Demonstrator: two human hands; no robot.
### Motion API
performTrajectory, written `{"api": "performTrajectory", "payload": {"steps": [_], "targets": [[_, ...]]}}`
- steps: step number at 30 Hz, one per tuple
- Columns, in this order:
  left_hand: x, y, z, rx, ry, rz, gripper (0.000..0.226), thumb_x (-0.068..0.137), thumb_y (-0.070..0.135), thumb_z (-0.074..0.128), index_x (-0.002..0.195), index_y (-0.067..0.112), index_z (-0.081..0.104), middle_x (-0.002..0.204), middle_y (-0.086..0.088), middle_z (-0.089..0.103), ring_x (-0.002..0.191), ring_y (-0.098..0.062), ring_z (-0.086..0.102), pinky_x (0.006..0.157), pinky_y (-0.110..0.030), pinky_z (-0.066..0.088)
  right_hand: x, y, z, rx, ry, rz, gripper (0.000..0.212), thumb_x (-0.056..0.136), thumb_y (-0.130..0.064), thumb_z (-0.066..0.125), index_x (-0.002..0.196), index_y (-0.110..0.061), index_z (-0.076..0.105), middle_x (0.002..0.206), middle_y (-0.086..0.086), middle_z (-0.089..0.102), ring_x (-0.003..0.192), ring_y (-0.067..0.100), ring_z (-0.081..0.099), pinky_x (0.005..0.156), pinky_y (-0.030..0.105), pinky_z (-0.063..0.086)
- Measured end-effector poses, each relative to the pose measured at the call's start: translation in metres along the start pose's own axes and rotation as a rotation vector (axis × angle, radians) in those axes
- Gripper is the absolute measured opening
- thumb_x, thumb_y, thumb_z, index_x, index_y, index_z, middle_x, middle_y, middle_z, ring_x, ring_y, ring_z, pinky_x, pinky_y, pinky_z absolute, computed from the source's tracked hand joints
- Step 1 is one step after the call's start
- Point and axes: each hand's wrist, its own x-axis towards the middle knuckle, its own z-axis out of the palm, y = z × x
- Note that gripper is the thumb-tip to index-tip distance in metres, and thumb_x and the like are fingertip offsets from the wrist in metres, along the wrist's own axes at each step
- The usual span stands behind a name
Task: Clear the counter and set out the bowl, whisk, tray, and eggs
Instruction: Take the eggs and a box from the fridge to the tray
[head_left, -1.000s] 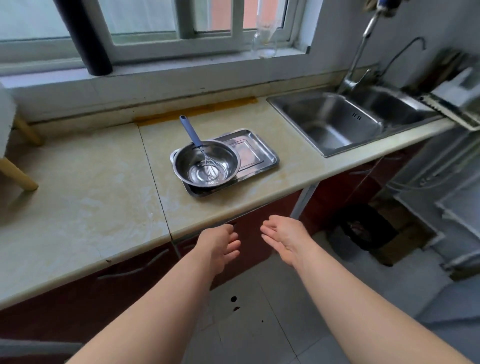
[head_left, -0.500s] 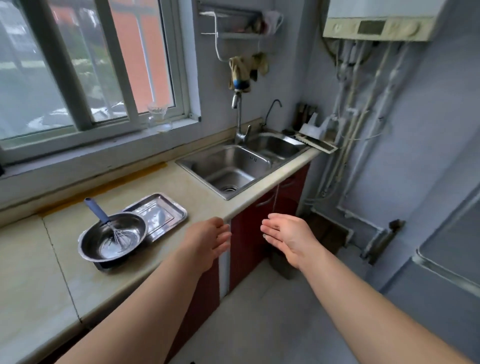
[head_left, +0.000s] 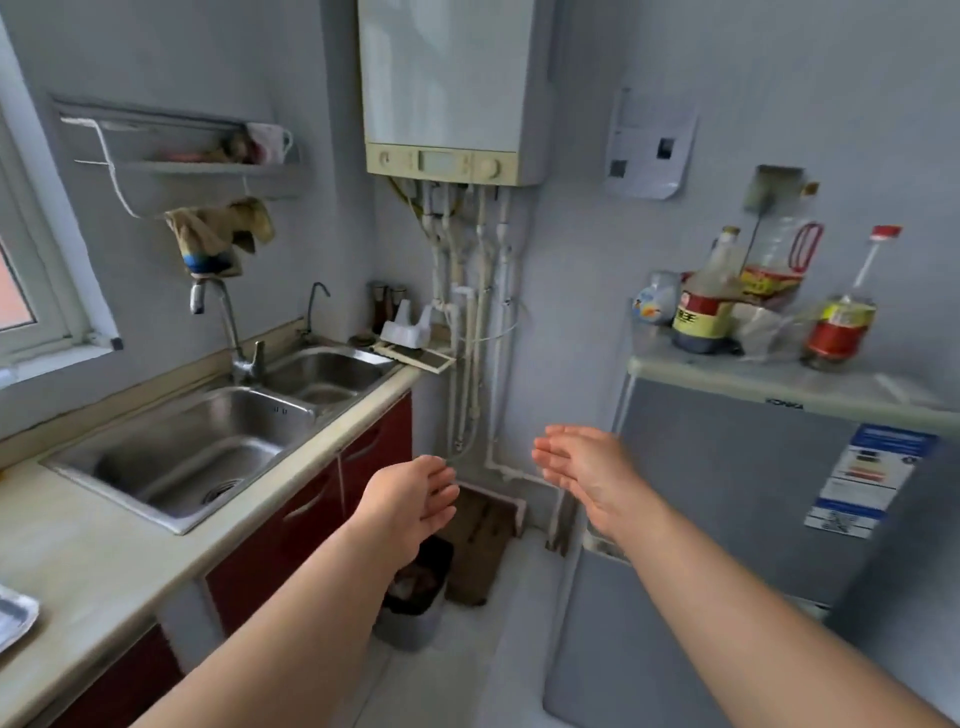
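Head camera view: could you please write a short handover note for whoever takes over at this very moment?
Left hand: open, holding nothing, out over the floor in front of the red cabinets.
Right hand: open, holding nothing, raised toward the grey fridge.
Tray: only a corner shows on the counter, at the left edge of view. Bowl and whisk are out of view.
Eggs: none visible anywhere yet.
Done: tray is on the counter.
Left: find the eggs, possibly in the fridge, and set them out.
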Motion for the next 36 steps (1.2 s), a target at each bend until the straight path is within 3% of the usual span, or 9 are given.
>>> {"api": "performTrajectory", "payload": {"steps": [9,13,16,19,22,25,28,32,36], "targets": [[0.030,-0.014,0.128,0.015,-0.155,-0.037,0.008,0.095,0.011,0.052,0.093,0.007,0.059,0.078,-0.005,0.060,0.062,-0.017,0.050,0.062,-0.028,0.043,0.049,-0.028,-0.124,-0.066,0.234,-0.075,0.013,0.090,-0.001,0.055,0.097,-0.007,0.064,0.083,0.008,0.062,0.074,0.016,0.057,0.070,0.025,0.046],[0.054,-0.012,0.166,0.102,-0.219,0.010,0.012,0.095,0.014,0.053,0.102,0.009,0.062,0.098,-0.006,0.067,0.088,-0.022,0.062,0.087,-0.036,0.047,0.075,-0.036,-0.154,-0.190,0.371,-0.124,0.020,0.089,-0.002,0.056,0.103,-0.007,0.068,0.097,0.007,0.063,0.090,0.017,0.057,0.084,0.028,0.046],[0.077,-0.008,0.187,0.129,-0.254,0.034,0.021,0.096,0.015,0.052,0.114,0.009,0.061,0.108,-0.008,0.066,0.099,-0.023,0.060,0.087,-0.035,0.046,0.088,-0.046,-0.167,-0.306,0.438,-0.138,0.029,0.091,-0.003,0.053,0.117,-0.007,0.064,0.106,0.004,0.062,0.092,0.014,0.053,0.066,0.021,0.041],[0.105,0.000,0.213,0.171,-0.291,0.062,0.023,0.095,0.016,0.053,0.116,0.010,0.060,0.109,-0.008,0.065,0.101,-0.023,0.059,0.086,-0.034,0.045,0.114,-0.056,-0.177,-0.384,0.503,-0.151,0.033,0.092,-0.004,0.051,0.124,-0.008,0.060,0.119,0.007,0.062,0.096,0.016,0.052,0.075,0.021,0.036],[0.129,0.012,0.237,0.226,-0.344,0.084,0.012,0.095,0.012,0.050,0.094,0.013,0.062,0.095,-0.007,0.060,0.088,-0.021,0.055,0.079,-0.032,0.045,0.139,-0.064,-0.182,-0.493,0.563,-0.139,0.037,0.093,-0.007,0.049,0.128,-0.011,0.058,0.128,0.009,0.061,0.106,0.023,0.058,0.078,0.022,0.038],[0.155,0.021,0.259,0.305,-0.376,0.122,0.029,0.092,0.006,0.047,0.066,0.019,0.050,0.079,-0.005,0.043,0.066,-0.018,0.038,0.059,-0.026,0.032,0.167,-0.068,-0.186,-0.591,0.565,-0.108,0.040,0.093,-0.007,0.045,0.132,-0.011,0.055,0.132,0.010,0.058,0.103,0.024,0.057,0.076,0.023,0.039],[0.176,0.029,0.277,0.405,-0.372,0.175,0.031,0.090,0.008,0.052,0.062,0.021,0.046,0.085,-0.008,0.044,0.079,-0.021,0.039,0.071,-0.029,0.035,0.194,-0.067,-0.191,-0.679,0.546,-0.050,0.044,0.093,-0.007,0.042,0.136,-0.014,0.051,0.133,0.012,0.056,0.098,0.023,0.055,0.070,0.023,0.040],[0.203,0.029,0.292,0.477,-0.378,0.199,0.031,0.091,0.012,0.053,0.062,0.021,0.045,0.082,-0.010,0.044,0.079,-0.021,0.039,0.075,-0.030,0.033,0.223,-0.061,-0.198,-0.842,0.567,-0.003,0.046,0.094,-0.014,0.041,0.140,-0.019,0.047,0.144,0.010,0.047,0.126,0.026,0.048,0.102,0.034,0.043],[0.226,0.025,0.304,0.496,-0.413,0.190,0.026,0.093,0.011,0.051,0.069,0.020,0.056,0.079,-0.007,0.051,0.076,-0.022,0.044,0.075,-0.030,0.039,0.237,-0.052,-0.206,-1.097,0.581,-0.003,0.044,0.096,-0.018,0.038,0.139,-0.020,0.048,0.146,0.005,0.045,0.138,0.024,0.034,0.114,0.035,0.029]]}}
